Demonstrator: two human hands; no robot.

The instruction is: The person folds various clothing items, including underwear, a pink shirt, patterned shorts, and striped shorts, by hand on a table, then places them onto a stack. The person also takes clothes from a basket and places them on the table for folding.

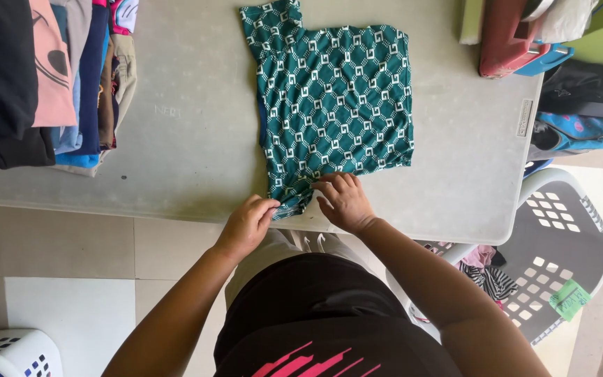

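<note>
a person stands at a grey plastic folding table [176, 139], both hands on the near hem of a teal green shirt printed with a white geometric lattice [333, 105]. the left hand [247, 225] has its grip closed in a pinch on the bunched lower corner of the fabric at the table's near edge; the right hand [345, 201] lies beside it, fingers curled loosely and pressing the hem flat, not clearly gripping.

the shirt lies near the middle of the table, already folded in at the sides into a rough rectangle, with one sleeve or collar part sticking out at the far left corner. its surface looks mostly smooth, though the near hem is gathered and wrinkled where the hands meet.

handled well, this fold would seem to call for an even hold on both corners of the hem, so the edge comes up straight rather than skewed.

a stack of folded clothes in pink, blue, black and tan [50, 77] sits at the table's left end. a white and grey slotted laundry basket [560, 237] stands on the floor to the right.
</note>
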